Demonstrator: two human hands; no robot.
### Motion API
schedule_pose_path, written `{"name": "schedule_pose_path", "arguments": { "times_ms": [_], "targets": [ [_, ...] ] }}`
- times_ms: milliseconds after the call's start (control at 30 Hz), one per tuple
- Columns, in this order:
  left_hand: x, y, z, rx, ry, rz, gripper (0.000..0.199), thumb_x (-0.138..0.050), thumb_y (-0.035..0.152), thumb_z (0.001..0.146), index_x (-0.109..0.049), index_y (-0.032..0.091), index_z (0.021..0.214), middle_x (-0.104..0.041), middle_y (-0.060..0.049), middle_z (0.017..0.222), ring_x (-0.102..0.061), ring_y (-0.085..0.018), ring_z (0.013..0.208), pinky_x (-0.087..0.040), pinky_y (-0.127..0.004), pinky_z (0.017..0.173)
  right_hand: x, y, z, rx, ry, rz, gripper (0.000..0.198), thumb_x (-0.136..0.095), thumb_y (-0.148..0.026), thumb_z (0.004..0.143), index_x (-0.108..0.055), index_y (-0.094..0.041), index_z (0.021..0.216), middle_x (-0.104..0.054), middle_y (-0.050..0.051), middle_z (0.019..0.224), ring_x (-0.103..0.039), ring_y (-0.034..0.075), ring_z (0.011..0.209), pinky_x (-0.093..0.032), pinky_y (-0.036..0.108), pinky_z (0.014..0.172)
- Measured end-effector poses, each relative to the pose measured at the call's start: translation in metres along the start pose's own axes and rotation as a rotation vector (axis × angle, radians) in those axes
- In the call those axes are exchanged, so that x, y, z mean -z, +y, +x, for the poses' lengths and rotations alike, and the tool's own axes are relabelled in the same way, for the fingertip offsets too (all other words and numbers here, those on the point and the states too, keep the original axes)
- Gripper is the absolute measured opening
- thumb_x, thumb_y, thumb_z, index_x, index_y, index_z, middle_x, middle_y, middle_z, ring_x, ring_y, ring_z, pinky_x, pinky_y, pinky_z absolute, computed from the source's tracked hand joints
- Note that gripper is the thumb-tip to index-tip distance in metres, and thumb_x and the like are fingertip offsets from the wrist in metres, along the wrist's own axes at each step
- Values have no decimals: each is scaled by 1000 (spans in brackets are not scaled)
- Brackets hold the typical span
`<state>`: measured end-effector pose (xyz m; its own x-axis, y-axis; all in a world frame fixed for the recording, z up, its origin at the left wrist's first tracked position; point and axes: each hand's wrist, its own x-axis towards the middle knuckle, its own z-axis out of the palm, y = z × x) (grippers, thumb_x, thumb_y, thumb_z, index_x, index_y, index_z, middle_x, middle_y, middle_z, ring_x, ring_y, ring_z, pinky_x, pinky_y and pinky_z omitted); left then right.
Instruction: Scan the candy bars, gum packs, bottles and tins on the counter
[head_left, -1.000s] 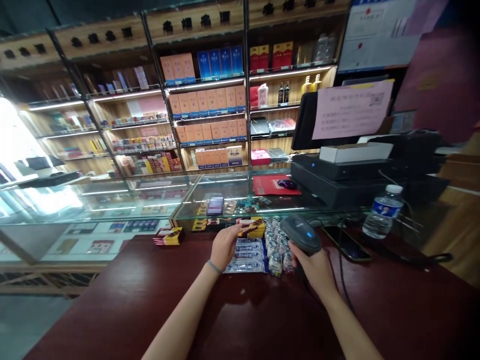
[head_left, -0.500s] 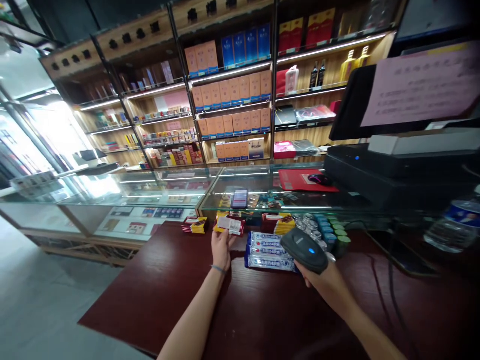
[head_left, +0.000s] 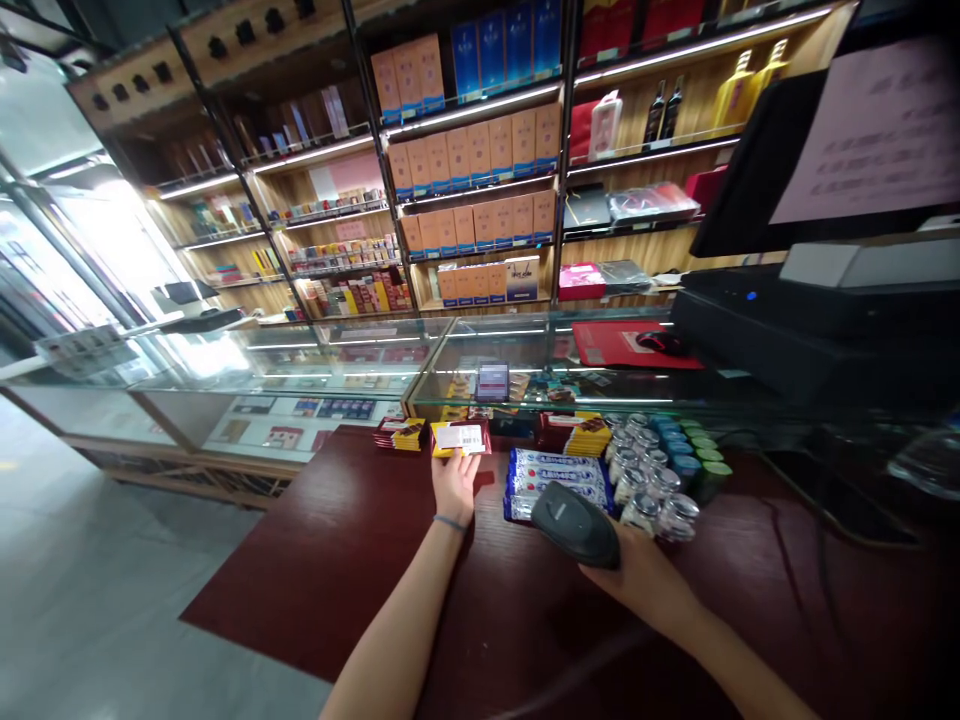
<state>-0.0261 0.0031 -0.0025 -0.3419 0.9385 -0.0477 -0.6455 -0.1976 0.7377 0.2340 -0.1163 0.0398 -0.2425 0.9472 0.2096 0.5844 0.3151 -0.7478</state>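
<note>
My left hand (head_left: 455, 487) holds a chocolate bar (head_left: 460, 437) in a red and yellow wrapper by its near edge, with the white barcode label facing me. Wrapped in my right hand (head_left: 637, 570) is a black barcode scanner (head_left: 576, 523), its head pointing left towards the bar. Blue and white snack packs (head_left: 559, 472) lie in a row partly under the scanner. Behind them stands one stack of similar bars (head_left: 585, 433), and a smaller stack of bars (head_left: 400, 434) sits left of my left hand.
Several clear jars (head_left: 664, 487) and green-lidded containers (head_left: 709, 462) stand right of the packs. A glass display counter (head_left: 442, 362) runs along the far side of the dark wooden table (head_left: 315, 560). A monitor (head_left: 757, 165) and a black phone-like slab (head_left: 825, 500) are at the right.
The scanner has moved left and down, uncovering more jars. The chocolate bar's label has turned more squarely towards me. The camera view has shifted slightly.
</note>
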Motion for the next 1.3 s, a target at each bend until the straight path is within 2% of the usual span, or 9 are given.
{"name": "schedule_pose_path", "arguments": {
  "times_ms": [133,300,500,600,767,867,1033,1167,1300],
  "targets": [
    [-1,1,-2,-9,-8,-2,24,-65,22,90,-54,26,111,-72,-6,115,-71,-18,108,-52,-46,105,1,0,0,1,37,8,32,-65,-33,76,-68,-22,105,-79,8,95,-75,30,86,-56,35,73],
    [-3,5,-5,14,12,-73,29,-71,18,85,-55,24,108,-73,-5,109,-73,-16,100,-54,-42,101,2,14,1,73,103,120,50,-66,-33,78,-58,-19,126,-77,10,108,-74,28,97,-57,32,78],
    [-5,11,-4,12,31,-81,31,-74,18,83,-56,24,108,-73,-5,106,-73,-15,95,-57,-36,93,4,13,3,76,115,201,37,-67,-34,84,-60,-22,119,-76,6,105,-72,26,93,-57,33,79],
    [-4,21,4,-54,59,-39,32,-78,24,79,-56,21,103,-72,-4,100,-73,-14,86,-58,-34,85,4,3,3,20,194,301,35,-69,-40,82,-64,-23,113,-76,4,83,-71,25,74,-55,32,63],
    [7,53,28,-262,252,73,35,-79,35,75,-59,18,99,-67,1,83,-65,-10,66,-56,-27,70,5,-5,2,-181,294,374,29,-67,-50,81,-68,-24,93,-55,-4,44,-50,17,39,-40,29,41],
    [23,80,42,-418,334,332,34,-73,37,80,-64,17,106,-70,-2,84,-67,-13,70,-55,-26,68,12,-5,2,-191,292,325,26,-65,-51,81,-63,-26,76,-51,-4,41,-50,17,40,-40,30,42],
    [62,129,54,-701,163,1250,26,-60,28,93,-70,25,117,-77,-6,106,-72,-21,98,-53,-29,84,21,-8,3,-203,331,285,33,-63,-53,80,-54,-27,62,-52,-3,41,-52,17,42,-44,30,46],
    [83,157,60,-696,-139,1780,37,-51,17,97,-65,28,130,-74,-7,121,-71,-23,107,-53,-31,89,21,-5,4,-218,357,265,31,-64,-52,79,-57,-26,65,-52,-3,40,-52,16,40,-44,30,45],
    [91,165,70,-796,-402,1952,51,-51,5,91,-63,32,133,-69,-3,132,-63,-19,122,-49,-32,106,18,0,6,-221,380,260,28,-66,-50,77,-57,-26,66,-52,-4,39,-53,17,38,-44,29,43]
  ]
}}
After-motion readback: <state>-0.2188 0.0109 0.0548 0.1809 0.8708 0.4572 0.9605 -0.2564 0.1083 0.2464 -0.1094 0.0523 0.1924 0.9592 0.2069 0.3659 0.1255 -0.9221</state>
